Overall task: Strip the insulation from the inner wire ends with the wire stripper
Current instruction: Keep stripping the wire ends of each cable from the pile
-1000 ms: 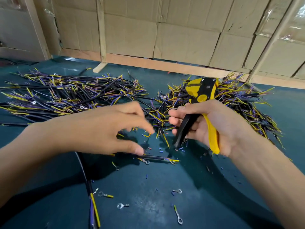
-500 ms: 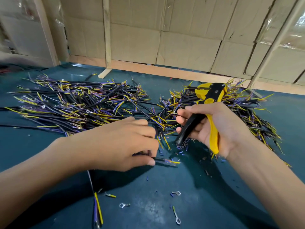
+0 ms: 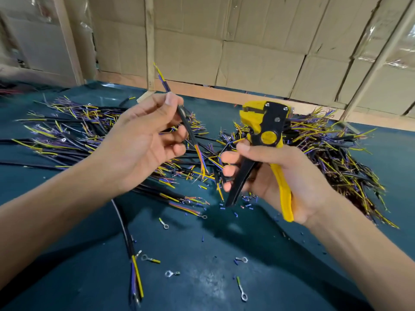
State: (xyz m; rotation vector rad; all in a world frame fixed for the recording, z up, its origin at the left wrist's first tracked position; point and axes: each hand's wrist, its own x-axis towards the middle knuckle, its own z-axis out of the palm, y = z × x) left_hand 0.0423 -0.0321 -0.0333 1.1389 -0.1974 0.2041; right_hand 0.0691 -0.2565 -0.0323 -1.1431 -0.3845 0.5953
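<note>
Yellow-and-black, the wire stripper [image 3: 265, 140] stands head-up in our right hand [image 3: 276, 176], fingers wrapped round both handles, which we judge keeps its jaws ready to take a wire. To the stripper's left, and apart from it, our left hand [image 3: 139, 144] pinches a short black cable [image 3: 185, 121] between thumb and fingertips, lifted clear of the green bench [image 3: 202, 277]. We hold the cable nearly upright, so that blue and yellow inner wires [image 3: 160, 75] fan from its top end while more hang from its lower end, close to the stripper's handles. Neither end is in the jaws yet; we judge the next move is to feed one in. Behind the stripper lies one pile of cut cables [image 3: 336, 149]; a second pile [image 3: 74, 129] spreads far to its left. Below the stripper, ring terminals [image 3: 241, 259] and blue insulation scraps [image 3: 247, 204] litter the bench. We see no container: everything lies loose.
</note>
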